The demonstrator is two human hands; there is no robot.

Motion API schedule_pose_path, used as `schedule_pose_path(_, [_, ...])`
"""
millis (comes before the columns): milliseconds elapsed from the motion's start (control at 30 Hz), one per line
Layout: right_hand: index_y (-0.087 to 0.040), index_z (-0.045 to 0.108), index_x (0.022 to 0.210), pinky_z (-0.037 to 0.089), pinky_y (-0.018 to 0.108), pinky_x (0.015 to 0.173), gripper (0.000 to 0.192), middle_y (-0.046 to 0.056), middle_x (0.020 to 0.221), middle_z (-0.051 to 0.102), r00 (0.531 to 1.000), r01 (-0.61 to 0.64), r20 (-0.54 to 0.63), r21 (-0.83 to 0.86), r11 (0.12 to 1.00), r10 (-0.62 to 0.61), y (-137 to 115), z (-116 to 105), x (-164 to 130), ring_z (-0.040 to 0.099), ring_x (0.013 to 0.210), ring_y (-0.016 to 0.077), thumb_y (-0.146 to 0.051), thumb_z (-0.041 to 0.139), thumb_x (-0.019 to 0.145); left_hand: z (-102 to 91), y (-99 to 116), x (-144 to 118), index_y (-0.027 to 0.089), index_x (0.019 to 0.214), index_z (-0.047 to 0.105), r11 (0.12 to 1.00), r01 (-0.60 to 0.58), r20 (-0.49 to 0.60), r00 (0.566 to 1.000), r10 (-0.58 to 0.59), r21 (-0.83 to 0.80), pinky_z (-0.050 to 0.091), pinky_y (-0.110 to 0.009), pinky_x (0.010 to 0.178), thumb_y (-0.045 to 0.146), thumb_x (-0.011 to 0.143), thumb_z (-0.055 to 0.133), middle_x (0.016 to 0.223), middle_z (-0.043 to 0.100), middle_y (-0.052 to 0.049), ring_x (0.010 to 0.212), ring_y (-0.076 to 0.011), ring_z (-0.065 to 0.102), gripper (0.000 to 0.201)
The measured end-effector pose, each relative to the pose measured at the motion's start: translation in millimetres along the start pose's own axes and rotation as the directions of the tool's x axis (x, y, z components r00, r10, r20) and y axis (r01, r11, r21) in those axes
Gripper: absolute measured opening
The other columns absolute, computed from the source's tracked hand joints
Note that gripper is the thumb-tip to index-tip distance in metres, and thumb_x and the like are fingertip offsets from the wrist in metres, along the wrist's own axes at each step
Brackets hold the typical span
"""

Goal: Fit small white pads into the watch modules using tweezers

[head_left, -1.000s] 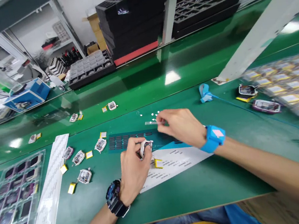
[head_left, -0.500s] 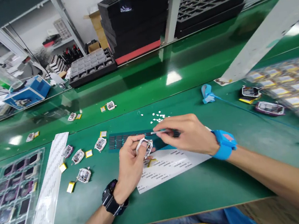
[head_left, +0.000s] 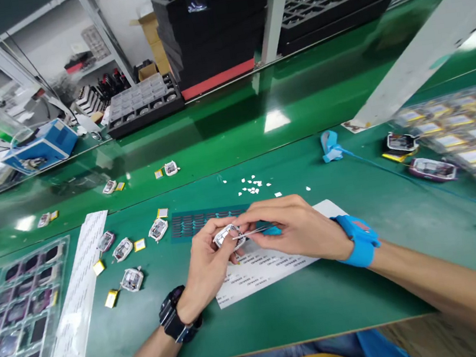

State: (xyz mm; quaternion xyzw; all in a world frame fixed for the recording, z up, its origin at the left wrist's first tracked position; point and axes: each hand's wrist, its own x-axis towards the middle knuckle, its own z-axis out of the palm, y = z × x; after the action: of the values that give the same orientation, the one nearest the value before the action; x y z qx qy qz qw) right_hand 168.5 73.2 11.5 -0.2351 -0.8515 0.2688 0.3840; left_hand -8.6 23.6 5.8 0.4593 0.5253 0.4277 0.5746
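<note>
Left hand: the left hand (head_left: 208, 263) is raised just above the tabletop (head_left: 328, 302), its grip closed on a small silver watch case (head_left: 227, 235) pinched between thumb and fingers; a black wristwatch (head_left: 175, 322) sits on that wrist.
Right hand: the right hand (head_left: 302, 230) has its grip closed on thin metal tweezers (head_left: 250, 233), whose tips meet the watch case; a blue wrist strap (head_left: 360, 239) circles that wrist.
Watch case, position: held clear of the surface, over the middle of the tabletop, above the far end of a white printed label sheet (head_left: 269, 269).
Beneath the hands: a dark teal sheet with rows of small black pads (head_left: 195, 223) lies just beyond the label sheet (partly hidden by the fingers).
Toward the far edge: a scatter of small white scraps (head_left: 251, 185) lies past the hands.
Left of the hands: several loose watch cases with yellow battery tabs (head_left: 131, 279) lie apart from one another; a long white backing strip (head_left: 82, 288) runs toward the near edge.
Near left corner: a clear blister tray of dark screens (head_left: 15, 322) rests flat.
Right side: two more watch units (head_left: 431, 168) lie near clear trays of yellow-labelled parts (head_left: 473, 137) (blurred, detail not legible).
Beyond the far edge: a glossy green conveyor belt (head_left: 233, 119) carries three further units; stacked black trays (head_left: 215, 27) stand behind it.
</note>
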Motion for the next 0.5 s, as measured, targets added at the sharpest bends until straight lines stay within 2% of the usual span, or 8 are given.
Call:
schedule_pose_path(133, [-0.022, 0.065, 0.111, 0.053, 0.021, 0.067, 0.038, 0.0, 0.084, 0.072, 1.0, -0.012, 0.012, -0.014, 1.0, 0.012, 1.3, 1.6, -0.7, 0.067, 0.071, 0.0109, -0.004, 0.055, 0.08, 0.6, -2.6, 0.3, 0.017, 0.098, 0.062, 1.0, -0.023, 0.023, 0.999, 0.023, 0.007, 0.045, -0.017, 0.049, 0.034, 0.085, 0.063, 0.07, 0.06, 0.002, 0.055, -0.007, 0.052, 0.021])
schedule_pose_path(300, [-0.02, 0.056, 0.117, 0.051, 0.021, 0.061, 0.043, -0.002, 0.079, 0.069, 0.998, -0.043, 0.045, -0.088, 0.995, 0.047, 1.7, 6.5, -3.5, 0.064, 0.065, 0.0106, -0.006, 0.05, 0.077, 3.3, -5.3, 0.4, 0.017, 0.093, 0.06, 0.999, -0.036, 0.027, 0.999, 0.036, 0.009, 0.045, -0.018, 0.047, 0.035, 0.085, 0.063, 0.067, 0.057, 0.003, 0.053, -0.0071, 0.049, 0.02])
schedule_pose_path(500, [-0.019, 0.053, 0.111, 0.047, 0.02, 0.056, 0.043, -0.004, 0.073, 0.066, 0.989, -0.143, 0.006, -0.128, 0.982, 0.145, 0.3, 13.2, -5.9, 0.06, 0.058, 0.0099, -0.006, 0.049, 0.07, 4.8, -5.9, -0.7, 0.016, 0.095, 0.061, 0.998, -0.031, -0.033, 0.999, 0.032, 0.056, 0.045, -0.018, 0.046, 0.035, 0.084, 0.063, 0.067, 0.06, 0.002, 0.052, -0.007, 0.05, 0.022])
